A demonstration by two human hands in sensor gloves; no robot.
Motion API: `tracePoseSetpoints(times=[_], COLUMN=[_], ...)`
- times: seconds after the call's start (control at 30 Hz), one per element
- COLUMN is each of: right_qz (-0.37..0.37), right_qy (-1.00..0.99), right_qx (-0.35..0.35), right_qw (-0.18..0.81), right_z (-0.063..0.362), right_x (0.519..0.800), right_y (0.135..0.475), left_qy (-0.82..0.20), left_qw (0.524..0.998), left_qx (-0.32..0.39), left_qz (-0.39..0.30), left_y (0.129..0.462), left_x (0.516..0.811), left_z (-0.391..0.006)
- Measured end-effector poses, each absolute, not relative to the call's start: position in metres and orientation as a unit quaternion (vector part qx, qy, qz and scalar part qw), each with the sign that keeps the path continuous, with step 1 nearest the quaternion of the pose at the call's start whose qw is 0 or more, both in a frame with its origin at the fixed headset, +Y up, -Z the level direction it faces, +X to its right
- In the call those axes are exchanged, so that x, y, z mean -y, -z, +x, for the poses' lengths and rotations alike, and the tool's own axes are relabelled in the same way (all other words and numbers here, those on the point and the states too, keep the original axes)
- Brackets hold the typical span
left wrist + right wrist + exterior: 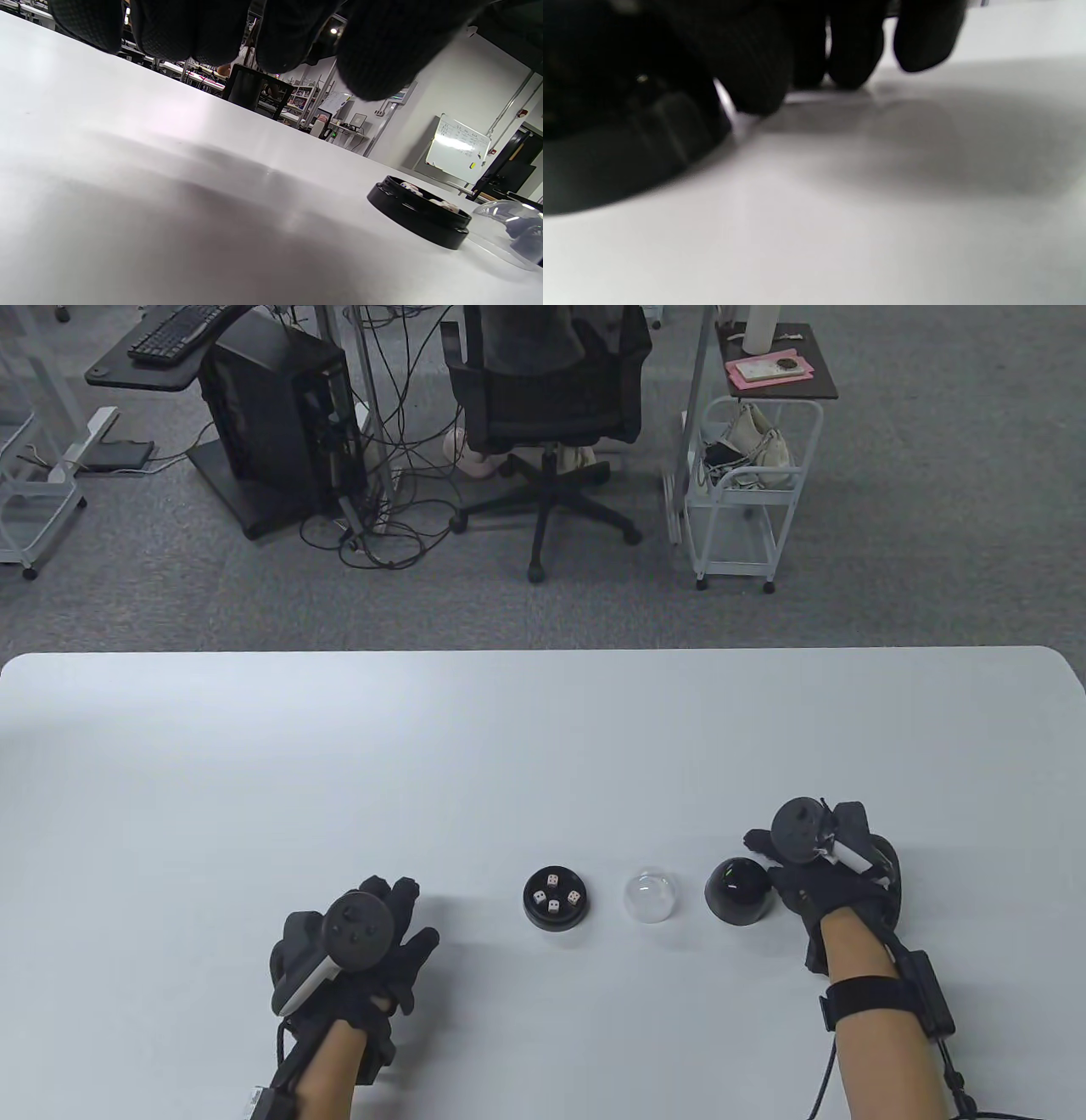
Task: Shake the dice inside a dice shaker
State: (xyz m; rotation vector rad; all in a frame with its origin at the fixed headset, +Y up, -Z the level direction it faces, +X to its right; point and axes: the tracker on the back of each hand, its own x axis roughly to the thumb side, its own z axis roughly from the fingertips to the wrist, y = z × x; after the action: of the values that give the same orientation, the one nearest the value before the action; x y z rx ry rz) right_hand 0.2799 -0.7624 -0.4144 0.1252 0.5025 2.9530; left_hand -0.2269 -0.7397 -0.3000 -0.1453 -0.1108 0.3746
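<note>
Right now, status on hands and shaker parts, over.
Left hand open, flat on table. Right hand touching black cover. Dice tray uncovered, clear dome beside it. Nothing between them.

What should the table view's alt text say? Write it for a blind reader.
On a white table, a black dice tray holding four dice, a clear dome and a black dome cover sit in a row. The right hand touches the black cover; the left hand rests apart from the tray.
</note>
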Motion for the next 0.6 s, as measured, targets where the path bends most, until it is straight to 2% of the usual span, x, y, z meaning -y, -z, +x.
tracePoseSetpoints(times=[0.2, 0.6], right_qz=[0.049, 0.04], right_qy=[-0.989, -0.994], right_qx=[-0.129, -0.1], right_qw=[0.053, -0.014], right_z=[0.277, 0.276], right_x=[0.764, 0.763], right_y=[0.409, 0.391], left_qy=[-0.178, -0.178], left_qw=[0.979, 0.978], left_qx=[0.051, 0.056], left_qz=[-0.084, -0.089], left_y=[0.299, 0.299], left_x=[0.74, 0.741], left_z=[-0.225, -0.225])
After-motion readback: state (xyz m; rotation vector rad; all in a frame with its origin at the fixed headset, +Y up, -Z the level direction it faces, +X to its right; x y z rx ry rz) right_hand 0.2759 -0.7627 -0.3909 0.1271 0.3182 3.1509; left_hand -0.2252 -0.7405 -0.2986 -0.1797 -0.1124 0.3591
